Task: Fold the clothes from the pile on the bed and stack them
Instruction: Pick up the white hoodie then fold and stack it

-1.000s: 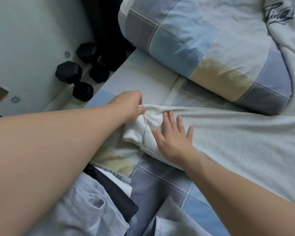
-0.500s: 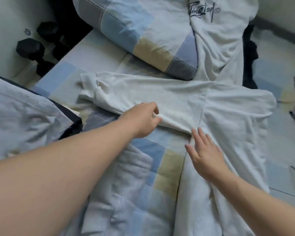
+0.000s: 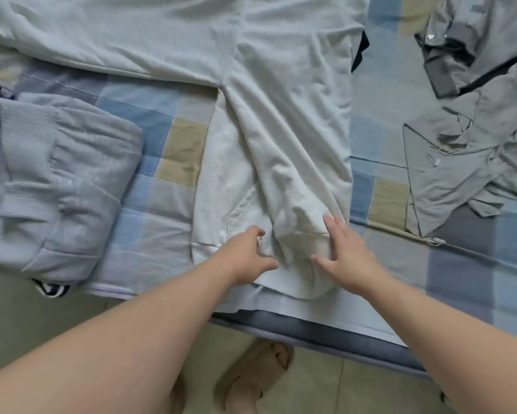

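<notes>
Here, left grip [image 3: 246,253] pinching white sweatshirt [image 3: 281,85] hem fold, right grip [image 3: 345,255] released, palm flat on its sleeve [image 3: 281,174]

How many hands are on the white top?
2. The left hand touches the white top near its pocket; the right hand lies flat on its folded sleeve.

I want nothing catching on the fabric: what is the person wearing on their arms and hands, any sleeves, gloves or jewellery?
No sleeves show: the left arm and right arm are bare to the frame's edge. The left hand and right hand wear no gloves, and no watch, bracelet or ring is visible.
</notes>
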The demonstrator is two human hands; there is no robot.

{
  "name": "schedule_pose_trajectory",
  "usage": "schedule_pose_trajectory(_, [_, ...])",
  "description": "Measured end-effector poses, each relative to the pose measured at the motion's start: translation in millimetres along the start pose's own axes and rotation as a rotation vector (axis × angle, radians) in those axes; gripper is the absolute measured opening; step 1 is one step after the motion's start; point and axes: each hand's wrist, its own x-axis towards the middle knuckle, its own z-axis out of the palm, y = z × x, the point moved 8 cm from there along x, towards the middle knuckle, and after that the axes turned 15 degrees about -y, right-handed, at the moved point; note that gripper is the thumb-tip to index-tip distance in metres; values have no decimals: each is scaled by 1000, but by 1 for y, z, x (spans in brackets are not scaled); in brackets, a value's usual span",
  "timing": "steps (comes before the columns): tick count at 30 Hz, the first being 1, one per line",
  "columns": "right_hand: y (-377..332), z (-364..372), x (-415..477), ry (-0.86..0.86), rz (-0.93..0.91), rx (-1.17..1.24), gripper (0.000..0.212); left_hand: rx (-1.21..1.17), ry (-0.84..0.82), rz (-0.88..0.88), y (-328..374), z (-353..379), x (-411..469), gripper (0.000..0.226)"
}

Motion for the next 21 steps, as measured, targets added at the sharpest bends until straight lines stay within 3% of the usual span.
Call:
schedule_pose_trajectory(3, [10,12,5,35,-88,36,95,-5,148,35,13,19,19,83])
schedule_pose_trajectory(6, [13,10,10,138,-155,88,85,86,331,3,23,21,41,76])
schedule_pose_trajectory(11, [19,-1,0,339,-213,27,47,-57,469,-38,23,10,49,11])
schedule_pose_trajectory(13, [21,-7,-8,392,-228,-3,30,-73,466,-11,21,3,38,8])
schedule_pose_trajectory(15, [18,-12,-16,428,-261,-47,24,-267,489,6,9,-6,22,16])
schedule_pose_trajectory(18, [2,-17,-28,445,-342,-154,27,-842,495,72,-15,-13,-6,17])
schedule_pose_trajectory(19, [-6,-17,-33,446,-375,-185,29,-912,490,71,-21,-15,-14,17])
schedule_pose_trajectory(21, [-22,-14,-41,452,-441,-213,30,-750,530,45,-30,-28,-34,18])
